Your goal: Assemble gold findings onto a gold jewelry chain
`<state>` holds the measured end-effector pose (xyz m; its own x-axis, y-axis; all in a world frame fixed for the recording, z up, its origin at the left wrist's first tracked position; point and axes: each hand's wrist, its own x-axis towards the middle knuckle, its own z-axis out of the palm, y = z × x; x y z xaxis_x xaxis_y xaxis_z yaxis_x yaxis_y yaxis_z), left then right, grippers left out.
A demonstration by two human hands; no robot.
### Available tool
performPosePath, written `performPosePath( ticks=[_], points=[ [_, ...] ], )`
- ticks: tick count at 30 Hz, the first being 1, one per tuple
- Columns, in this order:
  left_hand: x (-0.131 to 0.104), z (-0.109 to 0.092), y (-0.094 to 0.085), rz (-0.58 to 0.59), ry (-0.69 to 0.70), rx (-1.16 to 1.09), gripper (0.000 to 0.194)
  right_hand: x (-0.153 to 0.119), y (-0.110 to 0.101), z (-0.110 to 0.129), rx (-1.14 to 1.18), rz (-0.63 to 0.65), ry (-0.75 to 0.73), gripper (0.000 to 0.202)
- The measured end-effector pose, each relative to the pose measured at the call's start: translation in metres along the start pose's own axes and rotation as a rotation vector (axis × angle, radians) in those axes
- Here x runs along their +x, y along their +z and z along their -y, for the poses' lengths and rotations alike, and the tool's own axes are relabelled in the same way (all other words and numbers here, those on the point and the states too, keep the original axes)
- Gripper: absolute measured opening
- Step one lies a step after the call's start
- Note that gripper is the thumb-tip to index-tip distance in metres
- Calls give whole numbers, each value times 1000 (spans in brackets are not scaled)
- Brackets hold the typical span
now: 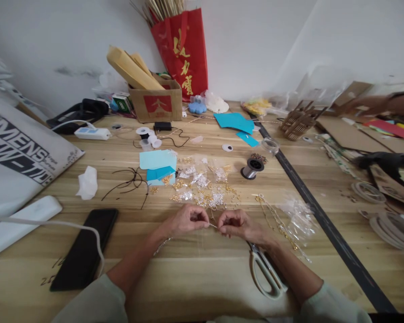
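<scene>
Pale sleeves [94,303] fill seven and five o'clock in the head view. At six, the left hand [191,219] and right hand [237,224] both pinch a thin strand [213,225] spanning their fingertips. From it, small beads [212,198] lie at twelve, a wire spool [252,168] at one, scissors [269,268] at four.

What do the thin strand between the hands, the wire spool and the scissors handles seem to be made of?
Thin strand: possibly metal, pale with a slight shine, but too small to be sure.
Wire spool: black, likely plastic rims; the silvery grey winding suggests metal wire.
Scissors handles: probably plastic, judging by their smooth, pale, moulded-looking loops.
</scene>
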<state>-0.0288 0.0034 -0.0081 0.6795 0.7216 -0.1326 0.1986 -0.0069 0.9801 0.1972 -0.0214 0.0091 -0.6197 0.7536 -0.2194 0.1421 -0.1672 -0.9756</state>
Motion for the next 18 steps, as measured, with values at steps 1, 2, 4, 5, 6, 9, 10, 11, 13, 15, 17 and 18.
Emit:
performPosePath(
  ticks=[1, 2, 4, 5, 6, 9, 10, 11, 13, 15, 17, 18],
  points=[
    [0, 0, 0, -6, 2, -4, 16, 0, 0, -1, 6, 2, -1, 25],
    [0, 0, 1, -14, 4, -5, 17, 0, 0, -1, 10, 4, -3, 24],
    [0, -1, 1, -42, 12, -7, 17, 0, 0, -2, 11, 8, -9, 23],
    [0, -1, 2, -62, 22, -11, 17, 1, 0, -2, 8, 8, -12, 22],
    [0, -2, 3, -86, 35, -18, 17, 1, 0, -2, 6, 8, -15, 22],
    [1, -5, 4, -145, 81, -64, 18, 1, 1, -3, 6, 15, -21, 21],
    [1, -6, 5, -150, 87, -84, 18, 1, 1, -4, 7, 18, -22, 21],
    [1, -6, 5, -148, 86, -101, 18, 1, 1, -4, 8, 19, -23, 21],
    [2, -7, 6, -146, 66, -117, 17, 1, 1, -4, 4, 14, -21, 21],
    [2, -8, 6, -162, 38, -120, 15, 1, 1, -4, 8, 9, -19, 22],
    [2, -10, 6, -164, 5, -149, 13, 1, 1, -3, 24, 13, -22, 23],
    [1, -11, 7, -147, -15, -180, 15, 1, 1, -2, 29, 14, -24, 23]
  ],
)
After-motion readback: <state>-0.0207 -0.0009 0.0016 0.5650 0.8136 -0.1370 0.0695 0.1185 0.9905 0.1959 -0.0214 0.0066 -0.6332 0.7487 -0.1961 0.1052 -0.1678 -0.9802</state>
